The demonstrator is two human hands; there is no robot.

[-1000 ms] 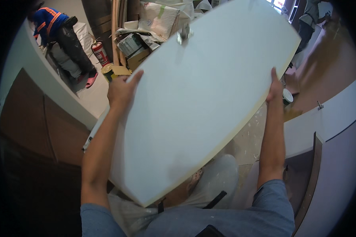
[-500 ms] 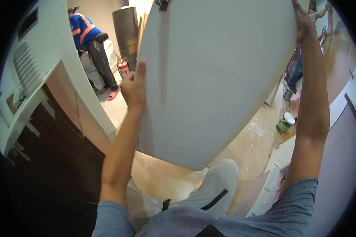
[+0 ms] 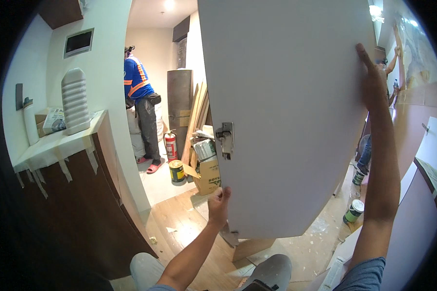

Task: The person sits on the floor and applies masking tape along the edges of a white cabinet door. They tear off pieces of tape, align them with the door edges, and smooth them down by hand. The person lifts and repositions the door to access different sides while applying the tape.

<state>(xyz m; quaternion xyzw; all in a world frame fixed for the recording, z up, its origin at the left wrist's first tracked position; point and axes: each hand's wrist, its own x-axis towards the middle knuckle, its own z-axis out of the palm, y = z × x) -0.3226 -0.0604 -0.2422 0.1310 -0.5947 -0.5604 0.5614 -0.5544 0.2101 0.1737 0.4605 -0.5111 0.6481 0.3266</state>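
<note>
A large white door stands upright in front of me, slightly tilted, with a metal lock plate and latch near its left edge. Low on that left edge, my left hand is closed around the door, thumb on the front face. High on the opposite edge, my right hand grips the door with the thumb on its face; those fingers are hidden behind it. Under the door's lower edge, a wooden block shows on the floor.
At left a dark cabinet carries a ribbed white bottle. Beyond the doorway a person in a blue vest stands near a fire extinguisher, a paint can and a cardboard box. Another can stands at right.
The view has tilted up, bringing the lock plate and the box into sight. My left hand now sits lower on the door's left edge, below the lock; the right hand still grips the right edge.
</note>
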